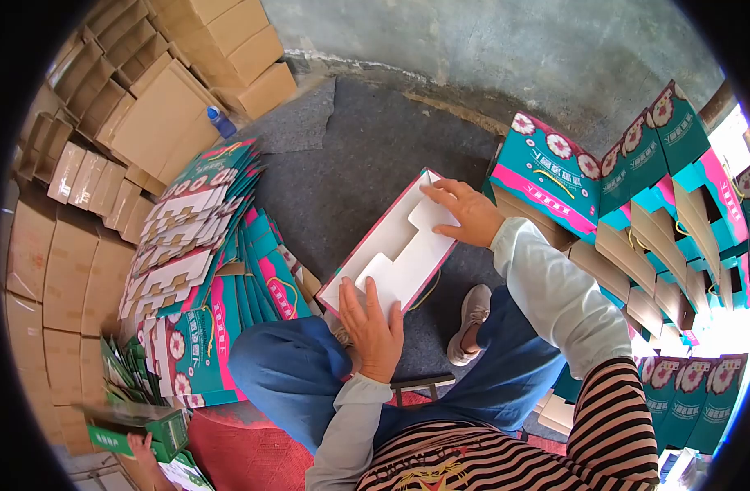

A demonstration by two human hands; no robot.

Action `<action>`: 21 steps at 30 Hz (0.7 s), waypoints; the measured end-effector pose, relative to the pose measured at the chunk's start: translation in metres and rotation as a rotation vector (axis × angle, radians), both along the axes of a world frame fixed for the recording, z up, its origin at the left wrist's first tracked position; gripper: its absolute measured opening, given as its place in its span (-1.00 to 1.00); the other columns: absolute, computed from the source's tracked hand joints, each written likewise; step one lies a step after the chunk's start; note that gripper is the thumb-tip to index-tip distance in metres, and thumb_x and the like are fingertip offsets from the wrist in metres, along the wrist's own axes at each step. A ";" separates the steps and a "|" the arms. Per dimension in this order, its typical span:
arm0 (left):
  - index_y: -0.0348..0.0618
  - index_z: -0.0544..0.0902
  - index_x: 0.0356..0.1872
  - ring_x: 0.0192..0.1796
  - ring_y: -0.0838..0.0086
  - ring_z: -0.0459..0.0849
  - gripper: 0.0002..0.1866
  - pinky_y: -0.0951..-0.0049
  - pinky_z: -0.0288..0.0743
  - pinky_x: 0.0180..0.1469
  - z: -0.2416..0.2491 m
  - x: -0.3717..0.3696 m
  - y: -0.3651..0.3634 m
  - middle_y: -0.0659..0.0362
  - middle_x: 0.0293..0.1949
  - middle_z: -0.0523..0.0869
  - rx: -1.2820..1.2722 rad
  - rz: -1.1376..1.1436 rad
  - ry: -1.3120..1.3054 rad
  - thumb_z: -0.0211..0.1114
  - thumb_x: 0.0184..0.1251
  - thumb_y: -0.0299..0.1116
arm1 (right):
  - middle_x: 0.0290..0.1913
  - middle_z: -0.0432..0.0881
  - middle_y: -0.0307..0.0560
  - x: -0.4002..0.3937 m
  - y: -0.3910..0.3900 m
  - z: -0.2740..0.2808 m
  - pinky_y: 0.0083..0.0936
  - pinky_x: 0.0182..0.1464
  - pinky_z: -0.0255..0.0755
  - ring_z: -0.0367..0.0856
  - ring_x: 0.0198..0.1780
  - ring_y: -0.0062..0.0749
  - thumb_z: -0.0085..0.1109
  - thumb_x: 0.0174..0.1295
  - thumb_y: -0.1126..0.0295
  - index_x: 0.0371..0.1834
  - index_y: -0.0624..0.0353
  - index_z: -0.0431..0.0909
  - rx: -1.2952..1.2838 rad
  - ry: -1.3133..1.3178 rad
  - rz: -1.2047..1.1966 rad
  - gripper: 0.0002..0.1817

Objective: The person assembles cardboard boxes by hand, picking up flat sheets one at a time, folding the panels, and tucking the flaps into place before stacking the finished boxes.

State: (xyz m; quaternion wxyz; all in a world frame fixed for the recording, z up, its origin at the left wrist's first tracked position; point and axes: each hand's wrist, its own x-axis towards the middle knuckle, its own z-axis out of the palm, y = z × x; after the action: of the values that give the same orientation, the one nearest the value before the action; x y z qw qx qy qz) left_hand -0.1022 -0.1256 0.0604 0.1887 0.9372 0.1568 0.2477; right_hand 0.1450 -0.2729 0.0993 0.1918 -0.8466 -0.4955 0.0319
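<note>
A gift carton [404,246] stands in front of my knees, its white bottom flaps facing up and folded inward, with a gap between them. My left hand [372,334] lies on the near end, fingers stretched over the white flap and the edge. At the far end my right hand [467,214] rests with fingers spread across the corner, thumb on the other flap. The carton's printed sides are mostly hidden; a pink-red edge and a yellow cord show.
Flat teal-and-pink cartons [199,237] are stacked at left. Opened teal cartons [547,168] stand at right. Brown cardboard boxes [68,270] line the left side, near a blue bottle [220,122]. At lower left, another person's hand [143,448] touches a green box [166,432].
</note>
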 end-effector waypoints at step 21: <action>-0.43 0.38 0.21 0.30 -0.03 0.37 -0.31 0.02 0.14 0.37 -0.017 0.006 0.009 -0.20 0.23 0.44 0.126 -0.203 0.216 0.28 0.23 -0.05 | 0.22 0.46 -0.02 -0.013 0.010 -0.003 -0.25 0.22 0.27 0.39 0.27 -0.15 0.51 -0.22 -0.01 0.22 0.13 0.44 -0.303 -0.051 0.346 -0.13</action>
State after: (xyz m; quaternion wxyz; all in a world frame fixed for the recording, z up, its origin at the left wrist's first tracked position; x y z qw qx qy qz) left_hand -0.0961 -0.1169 0.0439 0.1356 0.9794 0.0647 0.1346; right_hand 0.1324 -0.2625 0.0967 0.0418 -0.7688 -0.6274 0.1168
